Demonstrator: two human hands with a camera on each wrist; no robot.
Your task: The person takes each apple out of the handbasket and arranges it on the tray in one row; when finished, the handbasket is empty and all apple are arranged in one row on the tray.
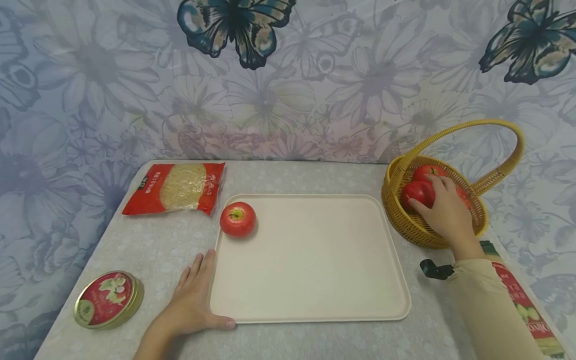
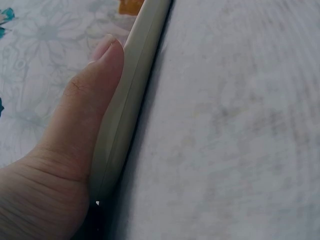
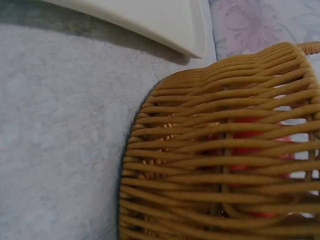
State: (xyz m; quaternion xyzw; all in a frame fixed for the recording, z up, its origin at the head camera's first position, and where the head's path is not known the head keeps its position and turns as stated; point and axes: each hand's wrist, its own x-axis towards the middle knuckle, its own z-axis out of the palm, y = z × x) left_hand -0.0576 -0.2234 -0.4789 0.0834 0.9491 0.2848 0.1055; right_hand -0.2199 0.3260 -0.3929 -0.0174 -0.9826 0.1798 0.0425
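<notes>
My right hand (image 1: pixel 450 212) reaches into a yellow wicker basket (image 1: pixel 407 232), its thumb and fingers round a red apple (image 1: pixel 415 194). More red apples, including one at the back (image 1: pixel 427 172), lie in the basket, partly covered by the hand. The right wrist view shows the basket's woven side (image 3: pixel 200 165), with red showing through the gaps. At the near left corner of a cream tray (image 1: pixel 310 260), my left hand (image 1: pixel 193 300) rests with fingers stretched along the side and thumb (image 2: pixel 90 100) against the near edge. Another red apple (image 1: pixel 238 220) sits upon the tray's far left corner.
A red bag with a clear window of pale yellow contents (image 1: pixel 182 187) lies at the back left. Near the front left is a round red-and-gold tin (image 1: pixel 109 300). A red and green packet (image 1: pixel 522 300) lies partly under the right forearm. The basket's handle (image 1: pixel 499 175) leans right.
</notes>
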